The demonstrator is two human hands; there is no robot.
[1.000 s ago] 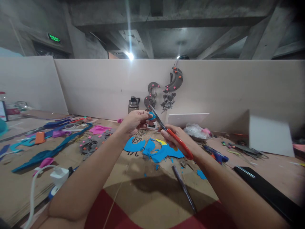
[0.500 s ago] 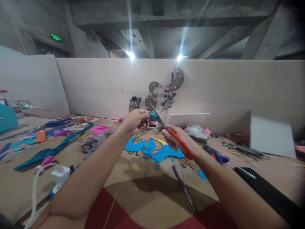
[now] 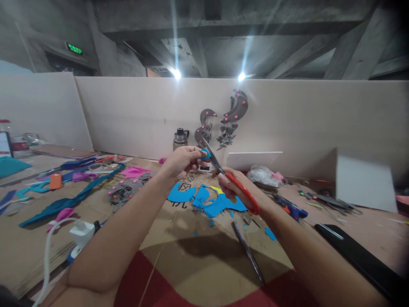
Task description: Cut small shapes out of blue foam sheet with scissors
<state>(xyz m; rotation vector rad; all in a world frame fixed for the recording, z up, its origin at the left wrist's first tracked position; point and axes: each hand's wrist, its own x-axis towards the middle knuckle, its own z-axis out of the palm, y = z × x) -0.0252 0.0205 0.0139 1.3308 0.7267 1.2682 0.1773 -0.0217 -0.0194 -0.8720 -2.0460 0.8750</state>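
Observation:
Between the fingertips of my left hand [image 3: 187, 161] is a small blue piece of felt-like sheet [image 3: 205, 154]. My right hand [image 3: 234, 183] is wrapped round the red handles of a pair of scissors [image 3: 241, 189]. The blades point up and away, right beside the blue piece; whether they touch it I cannot tell. Beneath both hands lie larger blue offcuts [image 3: 217, 207] with cut-out curves, a yellow scrap [image 3: 216, 189] among them. A small blue flower-like cutout [image 3: 270, 233] rests to the right. A dark pen [image 3: 247, 251] lies on the cardboard [image 3: 191, 260] nearer to me.
Grey felt pieces with pink dots [image 3: 124, 192] and teal strips [image 3: 76, 200] lie left, near a white plug [image 3: 82, 230] with its cable. On the right are a blue glue gun [image 3: 290, 207] and a black phone-like object [image 3: 354, 251]. A bottle [image 3: 180, 140] stands behind; grey moon mobiles [image 3: 238, 106] hang on the partition.
Both hands stay almost in place with the blue piece and the scissors. At the far left, the teal item has dropped lower, uncovering a bottle and a lit screen.

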